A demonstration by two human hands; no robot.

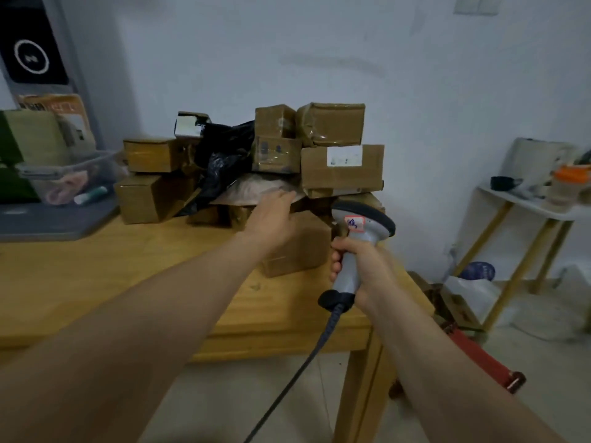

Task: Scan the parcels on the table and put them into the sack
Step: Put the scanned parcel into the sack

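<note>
At table [96, 282] centre, left hand [271, 215], fingers flat, is touching pale parcel [252, 187] mid-pile; right hand [361, 266] is gripping scanner [361, 225]. Looks like picking step. Next: sliding it out without toppling boxes [342, 167] above.

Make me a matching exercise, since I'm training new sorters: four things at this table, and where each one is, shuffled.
Things:
1. scanner
2. black bag parcel
3. clear tub
4. white-labelled box

Places:
A. right side of the pile, under a taped box
B. left of the parcels
C. gripped in the right hand
D. middle of the pile, among boxes

Pairs: 1-C, 2-D, 3-B, 4-A
</note>
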